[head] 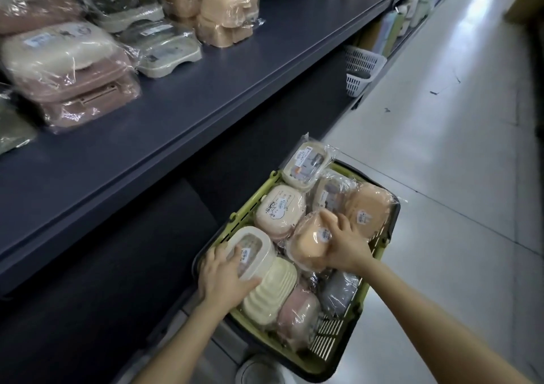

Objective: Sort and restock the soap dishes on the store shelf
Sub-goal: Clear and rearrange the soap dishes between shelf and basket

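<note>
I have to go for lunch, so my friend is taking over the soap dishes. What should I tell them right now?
Left hand grips a clear-lidded white dish in the green basket.
Right hand grips an orange dish in the same basket.
Done: wrapped stacks already sit on the shelf.
Left: the basket is full of wrapped dishes to sort; orange ones probably join the orange stack.
</note>
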The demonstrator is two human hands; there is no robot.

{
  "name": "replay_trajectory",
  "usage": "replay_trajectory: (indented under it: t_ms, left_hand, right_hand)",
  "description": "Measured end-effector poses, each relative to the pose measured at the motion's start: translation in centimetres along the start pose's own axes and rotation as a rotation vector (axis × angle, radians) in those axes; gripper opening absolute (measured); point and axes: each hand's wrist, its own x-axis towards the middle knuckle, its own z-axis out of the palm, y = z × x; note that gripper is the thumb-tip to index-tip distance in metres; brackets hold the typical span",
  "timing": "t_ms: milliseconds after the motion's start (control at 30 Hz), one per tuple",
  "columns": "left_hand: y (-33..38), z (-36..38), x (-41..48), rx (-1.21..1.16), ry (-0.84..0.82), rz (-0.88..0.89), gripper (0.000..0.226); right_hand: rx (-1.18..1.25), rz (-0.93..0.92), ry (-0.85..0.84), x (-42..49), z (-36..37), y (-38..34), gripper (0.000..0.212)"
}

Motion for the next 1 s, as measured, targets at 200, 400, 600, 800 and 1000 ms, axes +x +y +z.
replay_trajectory:
  t_ms: [200, 400, 600, 800, 1000]
  left_hand:
    - [0.2, 0.1, -0.5, -0.052, -0.085, 0.026, 0.09]
    - [0.9, -0.9, -1.2, -0.125, -0.015, 0.026, 0.089]
    - [1.4, -6.0, -2.6, -0.115, 0.178, 0.15, 0.093]
    - [1.7, -14.7, -4.0, -0.085, 0.544, 0.227, 0.07]
    - [0.6, -23.4, -3.6, -0.114, 0.701, 0.213, 0.079]
  right_hand:
    - [0.189, -0.055, 0.116, -1.7, 1.2, 0.6, 0.125]
    - [0.372, -0.063, 0.188, -3.3, -0.1, 0.3, 0.11]
    - [0.589, -0.029, 0.255, -4.7, -4.6, -0.4, 0.121]
    - [0.79, -0.118, 0.447, -5.3, -12.0, -3.1, 0.113]
    - [0.797, -0.232, 0.614, -2.4, -20.4, -8.2, 0.076]
